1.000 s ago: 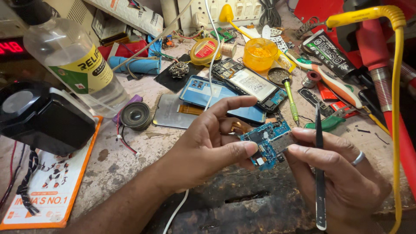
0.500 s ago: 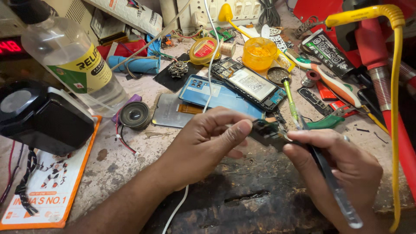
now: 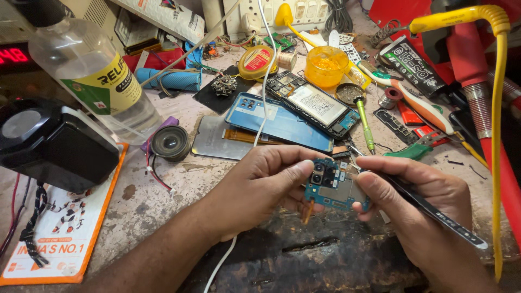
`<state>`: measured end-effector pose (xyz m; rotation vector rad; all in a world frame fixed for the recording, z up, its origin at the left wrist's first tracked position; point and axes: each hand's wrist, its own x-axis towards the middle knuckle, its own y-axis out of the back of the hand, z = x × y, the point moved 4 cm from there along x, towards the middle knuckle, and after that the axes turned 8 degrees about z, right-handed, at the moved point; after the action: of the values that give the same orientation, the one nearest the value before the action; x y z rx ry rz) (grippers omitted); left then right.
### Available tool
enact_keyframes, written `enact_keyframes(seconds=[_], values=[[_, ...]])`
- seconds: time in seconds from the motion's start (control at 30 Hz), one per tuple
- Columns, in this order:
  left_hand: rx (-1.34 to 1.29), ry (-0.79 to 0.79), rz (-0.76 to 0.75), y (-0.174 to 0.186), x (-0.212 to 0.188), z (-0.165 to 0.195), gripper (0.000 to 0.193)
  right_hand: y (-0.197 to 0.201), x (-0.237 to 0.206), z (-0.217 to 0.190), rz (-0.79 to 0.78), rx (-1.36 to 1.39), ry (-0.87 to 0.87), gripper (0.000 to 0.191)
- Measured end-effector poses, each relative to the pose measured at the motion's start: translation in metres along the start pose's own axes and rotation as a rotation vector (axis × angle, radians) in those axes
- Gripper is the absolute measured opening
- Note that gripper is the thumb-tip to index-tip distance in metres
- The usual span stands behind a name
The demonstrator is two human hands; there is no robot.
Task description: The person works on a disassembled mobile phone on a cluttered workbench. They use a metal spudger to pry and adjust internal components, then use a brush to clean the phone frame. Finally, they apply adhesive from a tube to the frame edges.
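Both hands pinch the blue circuit board (image 3: 332,187) above the bench: left hand (image 3: 260,184) fingers closed on its left edge, right hand (image 3: 418,209) also gripping black tweezers (image 3: 434,214). The orange tub (image 3: 325,66) holds amber paste; the clear bottle (image 3: 92,70) holds colourless liquid.

L hand (image 3: 260,182) & R hand (image 3: 420,209) meet at centre, fingers curled, thumbs pinching.

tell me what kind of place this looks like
Most likely a phone repair workbench. Both hands hold a small blue circuit board, the right hand also gripping tweezers; an opened phone lies behind, beside a tub of orange flux paste.
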<state>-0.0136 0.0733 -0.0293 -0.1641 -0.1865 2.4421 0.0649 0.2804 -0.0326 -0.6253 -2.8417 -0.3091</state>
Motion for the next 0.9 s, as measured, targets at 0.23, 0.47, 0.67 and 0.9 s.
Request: enact_keyframes(seconds=[0.23,0.47,0.67,0.9], values=[[0.009,0.036,0.017,-0.002,-0.001,0.0,0.034,0.002,0.001,0.005,-0.017,0.081,-0.032,0.028],[-0.112,0.006,0.001,-0.004,-0.003,0.005,0.044,0.001,0.001,0.004,-0.017,0.051,-0.033,0.027],[0.031,0.013,0.068,-0.001,-0.005,0.005,0.058,-0.002,0.0,-0.003,0.052,-0.02,-0.108,0.027],[0.028,-0.126,0.067,0.001,-0.002,0.004,0.063,-0.009,-0.001,-0.013,0.061,-0.071,-0.062,0.025]])
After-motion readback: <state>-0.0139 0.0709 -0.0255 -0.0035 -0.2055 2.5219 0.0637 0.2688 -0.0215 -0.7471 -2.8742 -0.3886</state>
